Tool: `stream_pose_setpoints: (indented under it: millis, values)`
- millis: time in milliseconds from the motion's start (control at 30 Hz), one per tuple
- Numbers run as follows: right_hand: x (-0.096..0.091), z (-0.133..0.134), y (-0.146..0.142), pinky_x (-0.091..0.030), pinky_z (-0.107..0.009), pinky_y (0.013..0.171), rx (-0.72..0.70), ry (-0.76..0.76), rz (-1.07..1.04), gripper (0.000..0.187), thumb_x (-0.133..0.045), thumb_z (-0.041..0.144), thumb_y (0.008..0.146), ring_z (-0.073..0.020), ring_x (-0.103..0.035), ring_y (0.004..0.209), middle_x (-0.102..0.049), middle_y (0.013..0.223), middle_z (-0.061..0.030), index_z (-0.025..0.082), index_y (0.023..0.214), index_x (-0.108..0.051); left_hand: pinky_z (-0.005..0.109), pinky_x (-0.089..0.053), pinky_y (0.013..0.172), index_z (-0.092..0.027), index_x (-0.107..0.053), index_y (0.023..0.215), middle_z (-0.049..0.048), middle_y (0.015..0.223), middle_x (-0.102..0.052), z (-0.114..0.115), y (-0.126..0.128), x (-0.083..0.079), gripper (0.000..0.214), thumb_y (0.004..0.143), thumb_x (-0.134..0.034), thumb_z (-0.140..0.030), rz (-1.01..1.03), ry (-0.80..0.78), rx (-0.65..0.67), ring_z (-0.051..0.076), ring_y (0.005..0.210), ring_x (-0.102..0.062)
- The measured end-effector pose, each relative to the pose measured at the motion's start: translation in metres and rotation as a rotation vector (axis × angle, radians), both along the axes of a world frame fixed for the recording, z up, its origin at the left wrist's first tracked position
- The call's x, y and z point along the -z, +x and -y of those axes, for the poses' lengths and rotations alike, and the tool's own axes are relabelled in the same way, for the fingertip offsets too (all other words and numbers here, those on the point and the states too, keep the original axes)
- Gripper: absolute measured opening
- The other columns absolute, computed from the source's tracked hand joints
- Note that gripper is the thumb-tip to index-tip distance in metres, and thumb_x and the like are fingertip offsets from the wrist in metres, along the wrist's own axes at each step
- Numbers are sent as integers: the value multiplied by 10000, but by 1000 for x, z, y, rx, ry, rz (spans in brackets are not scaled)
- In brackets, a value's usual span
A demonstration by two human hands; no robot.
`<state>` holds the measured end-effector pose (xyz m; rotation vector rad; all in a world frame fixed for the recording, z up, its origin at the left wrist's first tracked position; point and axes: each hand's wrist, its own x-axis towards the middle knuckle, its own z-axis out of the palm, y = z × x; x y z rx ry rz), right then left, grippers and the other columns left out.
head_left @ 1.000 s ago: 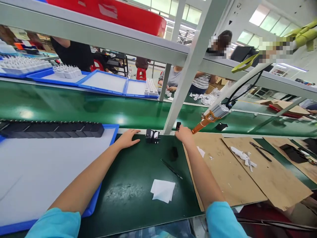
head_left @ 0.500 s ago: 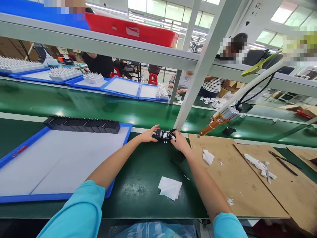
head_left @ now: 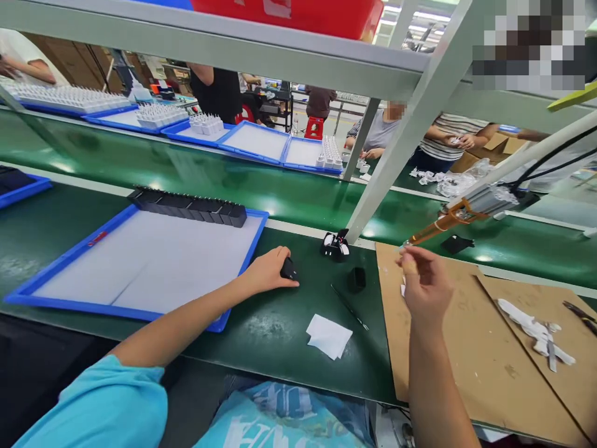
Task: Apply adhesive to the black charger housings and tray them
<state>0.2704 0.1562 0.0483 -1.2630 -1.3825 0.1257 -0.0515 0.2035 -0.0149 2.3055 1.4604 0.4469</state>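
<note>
Left hand [head_left: 268,272] has its grip closed around a small black boxy piece [head_left: 290,269], having drawn back from the upright pale metal post [head_left: 401,137]. Right hand [head_left: 428,283], raised with fingers curled, has moved from there to the tip of an orange-and-silver rod-shaped tool [head_left: 450,219]; whether its grip holds anything cannot be told.

On the dark green bench [head_left: 289,345], a flat white tray with a blue rim [head_left: 186,249] lies just beside the left hand, bearing a row of black blocks [head_left: 191,208]. Brown cardboard [head_left: 485,348] lies beneath the right forearm. White paper [head_left: 329,336] lies nearer the front edge, unmoved. An open black assembly with white parts [head_left: 334,249] stands near the post's foot, apart from both hands, which were at it half a second ago. Slim dark tweezers [head_left: 349,307] lie between the paper and a black box-shaped piece [head_left: 357,279], now in plain view.
</note>
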Motion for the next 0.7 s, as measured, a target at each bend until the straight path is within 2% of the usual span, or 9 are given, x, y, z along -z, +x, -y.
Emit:
stream_pose_setpoints:
  millis: [67,133,200,267,333,433,533,633,700]
  values:
    - [7,16,-31,-557,-365,770,-234,-91,178,193,-571,327,883,-180,-654,802,-674,910,-44,269,1056,-634,345,-484,711,-214,-483,1008,71,1014,-578,33,3,-2,593,657,-736,-621,-81,12,-55,282,931,-602]
    - [18,31,-67,-569,-320,719,-517,-212,385,255,-569,320,886,-172,-657,832,-672,1023,-65,291,1137,-605,352,-484,691,-209,-474,990,73,983,-573,59,7,-4,577,678,-719,-628,-122,11,-102,286,919,-597]
    - [31,42,-98,-580,-349,766,-646,-256,570,344,-590,385,868,-216,-648,964,-659,1114,-91,272,1193,-573,364,-489,690,-204,-469,976,74,973,-565,78,10,-4,547,698,-716,-606,-124,3,-138,286,914,-590]
    - [41,46,-116,-585,-362,735,-715,-273,698,367,-575,396,872,-233,-637,974,-654,1120,-106,245,1207,-565,368,-498,710,-208,-469,980,70,996,-561,91,9,-1,491,728,-717,-548,-68,-14,-136,277,932,-585]
    - [47,45,-119,-583,-358,724,-757,-291,722,322,-546,338,890,-224,-629,956,-654,1105,-104,230,1191,-580,365,-506,781,-214,-471,1036,67,1061,-569,98,5,4,424,778,-700,-460,58,-40,-83,257,988,-583]
    - [46,35,-107,-569,-344,809,-868,-327,633,279,-502,185,889,-195,-612,1031,-623,1187,-85,248,1131,-628,348,-489,896,-233,-486,1127,44,1135,-602,103,0,12,337,847,-645,-334,259,-107,-13,215,1053,-592]
    - [44,24,-90,-545,-337,880,-971,-354,540,349,-436,48,856,-167,-602,1089,-584,1253,-58,262,964,-691,338,-491,894,-249,-525,1120,15,1116,-641,106,0,16,292,858,-635,-315,342,-159,-41,203,1025,-620]
    - [46,20,-81,-533,-355,898,-946,-368,473,350,-416,29,852,-171,-601,1094,-602,1216,-47,245,810,-688,336,-497,879,-250,-545,1091,4,1091,-658,110,4,16,291,833,-664,-315,385,-169,-80,204,1002,-631]
    - [46,24,-80,-544,-328,845,-887,-396,419,292,-433,90,888,-172,-605,1073,-618,1172,-53,249,868,-676,336,-497,883,-246,-552,1075,3,1075,-664,112,6,16,288,820,-675,-300,418,-159,-100,201,995,-631]
